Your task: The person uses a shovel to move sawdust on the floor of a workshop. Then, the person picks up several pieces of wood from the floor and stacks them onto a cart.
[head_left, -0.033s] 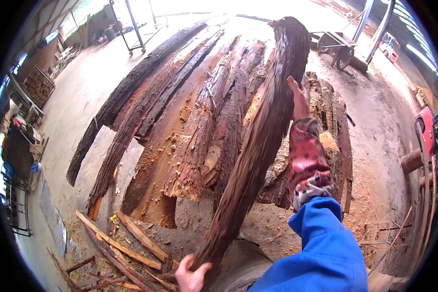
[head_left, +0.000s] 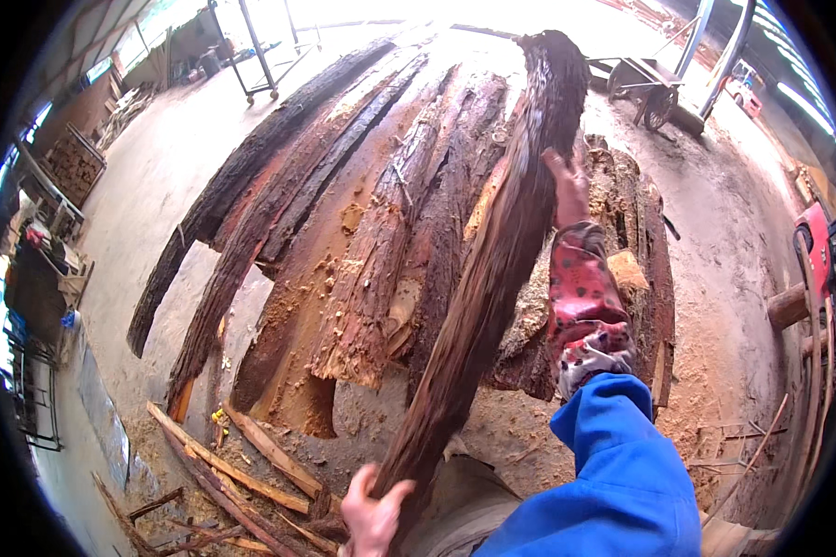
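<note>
A long, dark slab of bark-covered wood (head_left: pixel 478 325) slants across the middle, its far end raised above other slabs. My left hand (head_left: pixel 376 512) grips its near end at the lower edge, thumb on the right. Against its right side, toward the far end, is my right hand (head_left: pixel 569 190); the fingers curl behind the wood and are partly hidden. Beneath it lie several rough bark slabs (head_left: pixel 353 288) side by side, sprinkled with sawdust. Further slabs (head_left: pixel 658 278) lie to the right of my right forearm.
Split wood strips (head_left: pixel 241 478) lie scattered at the lower left. A wheeled cart (head_left: pixel 636 88) stands at the far right, and a metal frame on casters (head_left: pixel 255 56) at the far left. Near the right edge are a short log (head_left: pixel 790 308) and a red machine (head_left: pixel 813 237).
My left hand and the near end of the slab have shifted slightly up and to the right. The far end and my right hand have edged a little to the left.
</note>
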{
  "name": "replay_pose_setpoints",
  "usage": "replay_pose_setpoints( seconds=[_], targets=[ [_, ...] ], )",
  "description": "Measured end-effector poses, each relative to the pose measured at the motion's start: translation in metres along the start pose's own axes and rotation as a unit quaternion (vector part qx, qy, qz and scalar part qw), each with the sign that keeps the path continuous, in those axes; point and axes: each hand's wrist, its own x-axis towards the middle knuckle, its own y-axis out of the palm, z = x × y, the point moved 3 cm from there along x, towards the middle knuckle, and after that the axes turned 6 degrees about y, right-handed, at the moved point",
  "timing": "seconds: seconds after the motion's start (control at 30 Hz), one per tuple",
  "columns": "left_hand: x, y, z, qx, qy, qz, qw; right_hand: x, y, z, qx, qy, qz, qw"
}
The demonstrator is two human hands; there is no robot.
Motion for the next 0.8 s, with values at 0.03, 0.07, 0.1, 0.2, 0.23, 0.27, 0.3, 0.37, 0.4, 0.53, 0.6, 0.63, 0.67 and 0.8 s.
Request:
replay_pose_setpoints(
  seconds=[0.03, 0.07, 0.1, 0.2, 0.23, 0.27, 0.3, 0.37, 0.4, 0.53, 0.6, 0.63, 0.67, 0.8],
  targets=[
    [0.031, 0.023, -0.031, -0.003, 0.072, -0.002, 0.997, 0.011, 0.0, -0.011, -0.034, 0.003, -0.018, 0.999],
    [0.06, 0.049, -0.064, -0.009, 0.15, 0.002, 0.989, 0.017, -0.003, -0.036, -0.163, -0.087, -0.085, 0.979],
    [0.088, 0.078, -0.082, 0.061, 0.226, 0.013, 0.972, 0.023, -0.006, -0.066, -0.198, -0.111, -0.051, 0.973],
    [0.162, 0.166, -0.107, 0.243, 0.397, -0.002, 0.885, 0.0, 0.004, -0.148, -0.518, -0.095, 0.051, 0.848],
    [0.17, 0.188, -0.1, 0.286, 0.408, 0.023, 0.867, -0.005, -0.002, -0.179, -0.633, -0.145, 0.046, 0.759],
    [0.182, 0.196, -0.089, 0.338, 0.406, 0.034, 0.848, -0.018, 0.017, -0.175, -0.544, -0.106, 0.012, 0.832],
    [0.184, 0.197, -0.087, 0.341, 0.406, 0.035, 0.847, -0.016, 0.014, -0.174, -0.542, -0.099, 0.027, 0.834],
    [0.188, 0.188, -0.087, 0.282, 0.412, 0.044, 0.865, -0.008, 0.014, -0.17, -0.528, -0.113, 0.05, 0.841],
    [0.189, 0.183, -0.088, 0.252, 0.414, 0.052, 0.873, -0.006, 0.016, -0.166, -0.534, -0.114, 0.059, 0.836],
    [0.166, 0.171, -0.092, 0.173, 0.409, 0.04, 0.895, 0.013, 0.004, -0.199, -0.641, -0.204, 0.054, 0.738],
    [0.136, 0.146, -0.083, 0.132, 0.391, 0.027, 0.911, 0.001, 0.031, -0.186, -0.67, -0.251, 0.171, 0.677],
    [0.114, 0.147, -0.087, 0.1, 0.395, 0.057, 0.911, 0.023, -0.01, -0.2, -0.717, -0.394, 0.152, 0.555],
    [0.097, 0.136, -0.068, 0.086, 0.364, 0.052, 0.926, 0.003, 0.013, -0.19, -0.758, -0.38, 0.181, 0.499],
    [0.026, 0.117, 0.015, 0.03, 0.21, 0.097, 0.972, 0.038, -0.034, -0.175, -0.621, -0.415, 0.283, 0.602]
  ],
)
